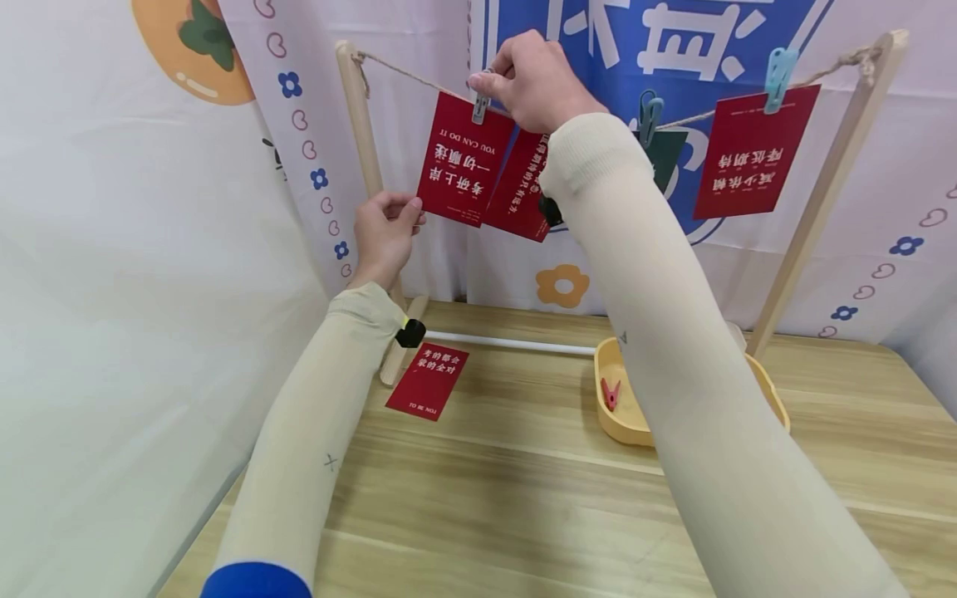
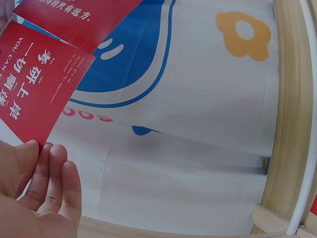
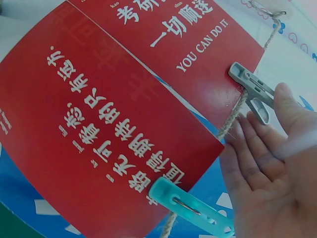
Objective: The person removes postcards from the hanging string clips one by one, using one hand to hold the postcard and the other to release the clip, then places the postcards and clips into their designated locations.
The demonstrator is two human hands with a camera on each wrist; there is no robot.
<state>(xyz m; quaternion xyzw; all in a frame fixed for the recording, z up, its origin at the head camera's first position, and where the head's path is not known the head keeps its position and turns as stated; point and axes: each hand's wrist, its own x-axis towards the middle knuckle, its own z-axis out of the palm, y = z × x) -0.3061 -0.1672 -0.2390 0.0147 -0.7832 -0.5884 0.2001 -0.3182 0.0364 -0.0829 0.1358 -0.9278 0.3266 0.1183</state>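
My left hand [image 1: 386, 237] pinches the lower corner of a red card [image 1: 465, 162] with white lettering. That card hangs from a twine line, with a grey clothespin [image 3: 250, 84] on its top edge. At the clothespin is my right hand [image 1: 542, 83]; in the right wrist view its thumb lies by one handle and its fingers by the other. A second red card [image 3: 109, 124] hangs beside the first, clipped by a teal clothespin [image 3: 190, 208]. In the left wrist view, thumb and fingertips meet at the card's corner.
The twine spans two wooden posts [image 1: 830, 191]. Farther right hang a dark green card [image 1: 668, 158] and another red card [image 1: 755, 154]. On the table [image 1: 508, 498] lie a red card [image 1: 428, 382] and a yellow tray [image 1: 624, 433] holding a red clothespin [image 1: 610, 394].
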